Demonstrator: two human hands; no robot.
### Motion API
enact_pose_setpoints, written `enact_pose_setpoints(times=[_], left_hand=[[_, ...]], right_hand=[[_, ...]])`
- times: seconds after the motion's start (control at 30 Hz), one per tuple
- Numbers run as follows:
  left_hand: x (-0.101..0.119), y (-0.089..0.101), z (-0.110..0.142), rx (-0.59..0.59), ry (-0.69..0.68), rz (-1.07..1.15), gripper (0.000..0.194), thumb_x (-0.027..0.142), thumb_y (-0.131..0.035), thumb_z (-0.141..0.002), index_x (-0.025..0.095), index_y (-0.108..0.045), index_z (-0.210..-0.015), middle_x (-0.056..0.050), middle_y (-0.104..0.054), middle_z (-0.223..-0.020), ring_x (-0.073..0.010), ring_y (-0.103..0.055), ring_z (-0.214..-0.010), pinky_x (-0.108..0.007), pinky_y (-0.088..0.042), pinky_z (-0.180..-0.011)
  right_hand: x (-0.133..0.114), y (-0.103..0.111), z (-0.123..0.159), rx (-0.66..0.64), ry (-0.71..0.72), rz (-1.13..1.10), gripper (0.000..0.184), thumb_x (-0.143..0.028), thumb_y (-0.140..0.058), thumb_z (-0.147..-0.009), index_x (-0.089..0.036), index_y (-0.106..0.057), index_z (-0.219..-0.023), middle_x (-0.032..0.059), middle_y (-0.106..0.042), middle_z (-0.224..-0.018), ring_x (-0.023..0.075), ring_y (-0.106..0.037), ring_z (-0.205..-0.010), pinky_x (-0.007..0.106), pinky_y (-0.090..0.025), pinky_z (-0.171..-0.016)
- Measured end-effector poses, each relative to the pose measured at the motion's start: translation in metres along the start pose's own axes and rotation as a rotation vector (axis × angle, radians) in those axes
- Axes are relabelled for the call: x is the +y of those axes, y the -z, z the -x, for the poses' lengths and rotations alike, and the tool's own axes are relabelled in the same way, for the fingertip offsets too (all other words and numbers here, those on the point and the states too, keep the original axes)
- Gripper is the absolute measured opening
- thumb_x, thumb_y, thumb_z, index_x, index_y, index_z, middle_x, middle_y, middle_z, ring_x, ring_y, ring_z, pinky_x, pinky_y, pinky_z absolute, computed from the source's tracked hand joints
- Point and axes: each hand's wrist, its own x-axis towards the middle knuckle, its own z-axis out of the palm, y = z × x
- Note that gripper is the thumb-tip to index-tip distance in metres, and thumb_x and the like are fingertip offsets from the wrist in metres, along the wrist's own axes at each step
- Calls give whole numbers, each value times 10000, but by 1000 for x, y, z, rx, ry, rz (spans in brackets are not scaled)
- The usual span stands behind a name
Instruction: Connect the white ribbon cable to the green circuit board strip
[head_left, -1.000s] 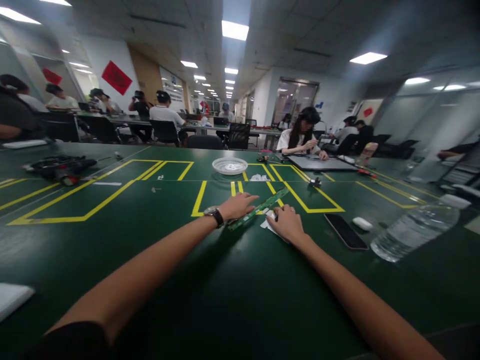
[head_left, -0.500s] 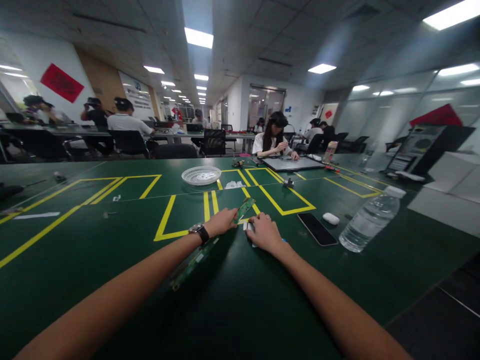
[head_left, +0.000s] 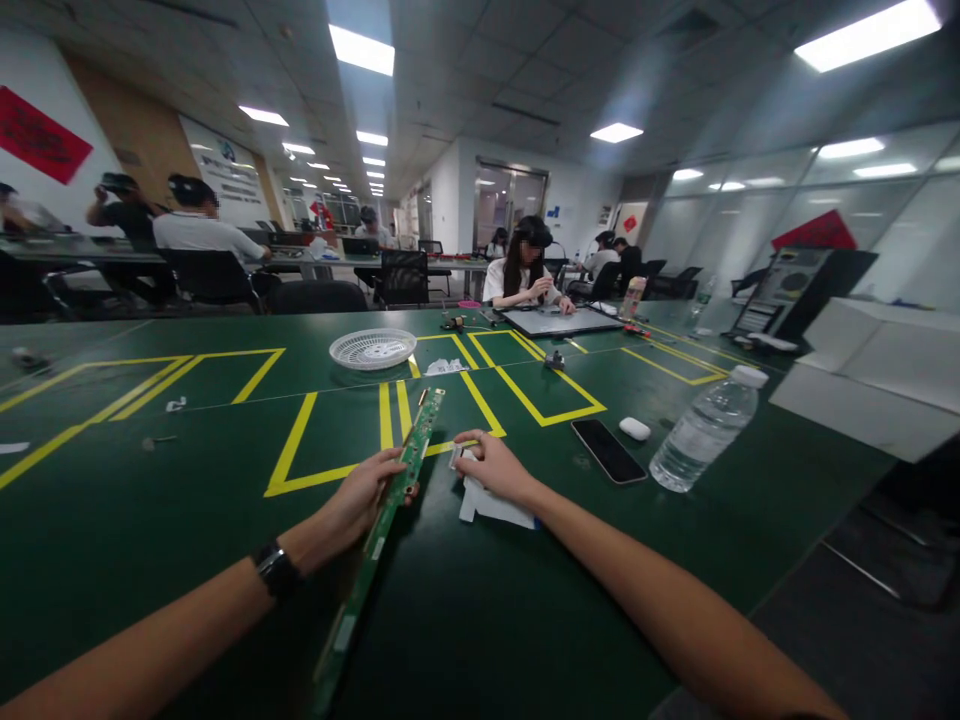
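My left hand (head_left: 379, 485) is closed around a long, narrow green circuit board (head_left: 420, 430), its thumb on top and fingertips showing at the far side. The board slants from the near edge of the view up toward the middle of the table. To the right, my right hand (head_left: 499, 468) pinches the far end of a folded white flat ribbon cable (head_left: 495, 507). The cable lies under and beside the palm, with a blue bit at its near right end. Part of it is hidden by the hand.
Yellow tape (head_left: 289, 445) marks rectangles on the green table (head_left: 585, 600). A white basket (head_left: 373, 349) stands farther back. To the right are a phone (head_left: 608, 450), a white case (head_left: 634, 429) and a water bottle (head_left: 705, 430). Across the table a person (head_left: 529, 265) works at a flat panel (head_left: 559, 320).
My left hand has moved left and nearer, turning the circuit board steeper and clear of the forearm. More of the white ribbon cable shows beneath my right hand. The view has shifted right.
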Motion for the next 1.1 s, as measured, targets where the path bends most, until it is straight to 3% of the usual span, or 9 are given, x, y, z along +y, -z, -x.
enact_pose_setpoints(times=[0.1,0.27,0.37,0.47,0.63,0.87,1.1], left_hand=[[0,2,11,-58,-8,82,142,143,-547,-783,170,-488,-910,1,-588,-720,-116,-616,-594,-218,-521,-550],[0,2,7,-26,4,104,266,58,-480,-669,181,-434,-900,35,-525,-647,-94,-560,-500,-211,-502,-497],[-4,5,3,-33,-30,137,297,76,-480,-683,193,-439,-953,31,-537,-673,-100,-568,-514,-229,-518,-515],[-8,8,3,-17,-58,51,214,231,-529,-802,199,-472,-1006,21,-569,-655,-115,-566,-480,-203,-457,-426],[-15,8,10,-49,-112,-107,400,439,-614,-819,210,-508,-1129,-11,-656,-730,-118,-590,-522,-191,-436,-437],[-17,4,19,-125,-106,-161,464,472,-527,-871,220,-466,-1256,-32,-666,-783,-126,-577,-543,-200,-448,-451],[-15,4,21,-91,-127,-211,441,469,-531,-865,234,-487,-1237,-4,-621,-732,-122,-540,-519,-210,-429,-450]], right_hand=[[-3,-6,-4,-112,-54,-290,357,-245,-642,-782,-141,-566,-1114,18,-667,-750,100,-559,-574,203,-408,-535],[-5,-19,-12,-153,-75,-451,265,-279,-685,-747,-142,-624,-967,-4,-632,-658,98,-551,-553,202,-398,-530],[-4,-27,-15,-185,-67,-472,237,-308,-692,-747,-143,-635,-908,-17,-606,-627,87,-525,-537,195,-377,-522],[-7,-31,-14,-229,-48,-449,263,-347,-699,-758,-130,-647,-897,-1,-629,-686,93,-555,-602,205,-412,-580],[-12,-31,-12,-362,-37,-408,303,-410,-703,-760,-121,-655,-836,18,-660,-727,112,-597,-668,230,-450,-654],[-10,-30,-7,-368,-34,-433,328,-430,-733,-724,-124,-643,-800,7,-656,-686,108,-599,-630,220,-437,-618],[-9,-27,-5,-333,-60,-440,325,-441,-718,-740,-129,-629,-758,-11,-626,-621,83,-550,-545,197,-395,-539]])
